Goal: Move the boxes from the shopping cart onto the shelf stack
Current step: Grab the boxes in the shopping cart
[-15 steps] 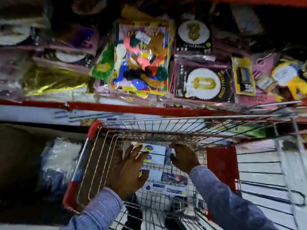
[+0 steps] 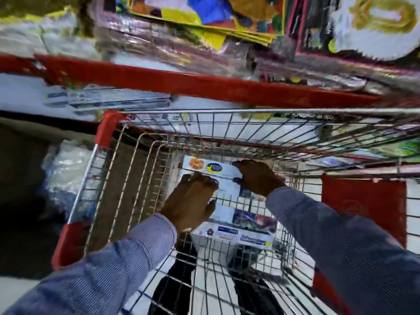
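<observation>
Head view, both hands on boxes inside wire cart, red shelf edge beyond

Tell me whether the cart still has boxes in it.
Yes, boxes remain: several white boxes lie in the wire cart, with the left hand and right hand on them.
</observation>
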The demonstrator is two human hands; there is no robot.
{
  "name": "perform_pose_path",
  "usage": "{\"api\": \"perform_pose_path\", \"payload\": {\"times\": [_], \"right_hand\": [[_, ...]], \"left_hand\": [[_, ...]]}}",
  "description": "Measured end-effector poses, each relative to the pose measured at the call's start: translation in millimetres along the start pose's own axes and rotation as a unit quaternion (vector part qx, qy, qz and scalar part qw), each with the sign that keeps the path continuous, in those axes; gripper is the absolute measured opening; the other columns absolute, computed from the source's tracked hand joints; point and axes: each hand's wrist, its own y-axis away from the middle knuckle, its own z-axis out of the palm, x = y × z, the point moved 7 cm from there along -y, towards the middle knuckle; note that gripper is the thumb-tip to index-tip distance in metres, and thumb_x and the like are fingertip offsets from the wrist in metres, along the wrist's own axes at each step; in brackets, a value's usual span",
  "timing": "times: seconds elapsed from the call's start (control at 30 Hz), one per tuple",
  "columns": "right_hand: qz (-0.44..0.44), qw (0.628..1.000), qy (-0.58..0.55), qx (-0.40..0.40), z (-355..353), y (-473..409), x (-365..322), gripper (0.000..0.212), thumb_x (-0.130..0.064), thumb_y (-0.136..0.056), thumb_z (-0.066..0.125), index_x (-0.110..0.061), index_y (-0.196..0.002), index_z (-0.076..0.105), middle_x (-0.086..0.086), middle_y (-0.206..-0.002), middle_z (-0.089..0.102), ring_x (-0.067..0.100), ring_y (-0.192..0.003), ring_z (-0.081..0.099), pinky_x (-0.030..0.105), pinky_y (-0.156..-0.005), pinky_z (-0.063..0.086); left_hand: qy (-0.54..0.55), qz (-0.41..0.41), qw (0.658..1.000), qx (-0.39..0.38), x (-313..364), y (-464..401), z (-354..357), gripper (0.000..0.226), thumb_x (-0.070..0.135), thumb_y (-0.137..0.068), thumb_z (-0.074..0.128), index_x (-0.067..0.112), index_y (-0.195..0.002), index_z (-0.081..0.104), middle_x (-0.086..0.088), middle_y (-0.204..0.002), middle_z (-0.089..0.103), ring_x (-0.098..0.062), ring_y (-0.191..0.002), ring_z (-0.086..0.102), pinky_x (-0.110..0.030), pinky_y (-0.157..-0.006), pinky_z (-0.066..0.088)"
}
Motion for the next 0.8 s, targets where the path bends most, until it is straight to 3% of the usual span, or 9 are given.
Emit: {"api": "perform_pose_path", "payload": {"times": [0.13, 0.27, 0.43, 0.53, 0.6, 0.7, 0.73, 0.8], "right_hand": [[-0.042, 0.998, 0.038, 0.022, -2.5, -0.8, 1.9, 0.062, -0.043, -0.100, 0.044, -0.007, -0.148, 0.028, 0.016, -0.143, 0.049, 0.033, -0.127, 0.051, 0.040, -0.097, 0.044], [-0.030, 0.996, 0.070, 0.048, -16.9, 1.1, 1.1, 0.053, -0.035, -0.097, 0.050, -0.003, -0.137, 0.037, 0.020, -0.129, 0.057, 0.038, -0.112, 0.060, 0.043, -0.088, 0.049], [-0.017, 0.991, 0.063, 0.118, -43.7, 28.0, 3.4, 0.056, -0.037, -0.095, 0.051, -0.004, -0.138, 0.038, 0.019, -0.127, 0.059, 0.037, -0.110, 0.060, 0.043, -0.086, 0.050], [-0.024, 0.987, 0.055, 0.150, -61.3, 44.8, -0.6, 0.052, -0.039, -0.095, 0.050, -0.006, -0.135, 0.042, 0.017, -0.123, 0.061, 0.036, -0.106, 0.061, 0.040, -0.083, 0.047], [-0.034, 0.982, 0.062, 0.174, -75.7, 56.9, -7.9, 0.051, -0.039, -0.095, 0.050, -0.006, -0.133, 0.044, 0.017, -0.120, 0.063, 0.035, -0.104, 0.062, 0.039, -0.079, 0.047], [-0.053, 0.971, 0.086, 0.215, -104.9, 80.3, -21.0, 0.050, -0.038, -0.092, 0.054, -0.004, -0.128, 0.049, 0.018, -0.114, 0.067, 0.036, -0.099, 0.065, 0.039, -0.076, 0.048], [-0.058, 0.971, 0.079, 0.219, -114.5, 86.4, -26.0, 0.051, -0.039, -0.092, 0.054, -0.004, -0.128, 0.049, 0.018, -0.115, 0.066, 0.037, -0.099, 0.065, 0.040, -0.077, 0.048], [-0.070, 0.971, 0.060, 0.220, -139.0, 105.3, -36.9, 0.052, -0.041, -0.093, 0.052, -0.006, -0.131, 0.046, 0.016, -0.120, 0.064, 0.035, -0.102, 0.064, 0.039, -0.078, 0.048]], "left_hand": [[-0.029, 0.017, 0.999, -0.029, 2.0, -19.3, 15.7, 0.026, 0.022, -0.082, 0.058, 0.010, -0.105, 0.063, -0.010, -0.104, 0.069, -0.033, -0.098, 0.060, -0.047, -0.084, 0.050], [-0.061, 0.042, 0.996, -0.044, 6.8, -38.4, 42.3, 0.030, 0.011, -0.080, 0.062, 0.006, -0.109, 0.061, -0.014, -0.105, 0.067, -0.034, -0.095, 0.060, -0.047, -0.083, 0.052], [-0.111, 0.024, 0.993, -0.039, 1.0, -51.7, 71.3, 0.062, -0.005, -0.077, 0.065, 0.002, -0.137, 0.047, -0.021, -0.140, 0.053, -0.041, -0.125, 0.050, -0.053, -0.105, 0.041], [-0.117, 0.010, 0.992, -0.049, -1.9, -58.2, 77.4, 0.074, -0.010, -0.075, 0.064, -0.002, -0.143, 0.037, -0.024, -0.145, 0.046, -0.043, -0.131, 0.043, -0.058, -0.108, 0.035], [-0.112, 0.010, 0.993, -0.038, -5.0, -63.6, 78.8, 0.075, -0.012, -0.066, 0.070, -0.003, -0.137, 0.046, -0.025, -0.133, 0.057, -0.043, -0.119, 0.054, -0.057, -0.098, 0.047], [-0.102, -0.010, 0.994, -0.040, -4.3, -62.3, 69.1, 0.061, -0.011, -0.053, 0.083, 0.000, -0.111, 0.065, -0.019, -0.096, 0.070, -0.038, -0.078, 0.068, -0.043, -0.060, 0.058], [-0.093, -0.010, 0.995, -0.043, 0.1, -58.0, 61.6, 0.058, -0.011, -0.052, 0.083, 0.001, -0.106, 0.067, -0.017, -0.091, 0.070, -0.037, -0.073, 0.067, -0.041, -0.055, 0.057], [-0.083, -0.006, 0.996, -0.039, 14.8, -43.1, 35.0, 0.058, -0.009, -0.054, 0.083, 0.001, -0.109, 0.066, -0.019, -0.097, 0.070, -0.038, -0.080, 0.068, -0.042, -0.059, 0.059]]}}
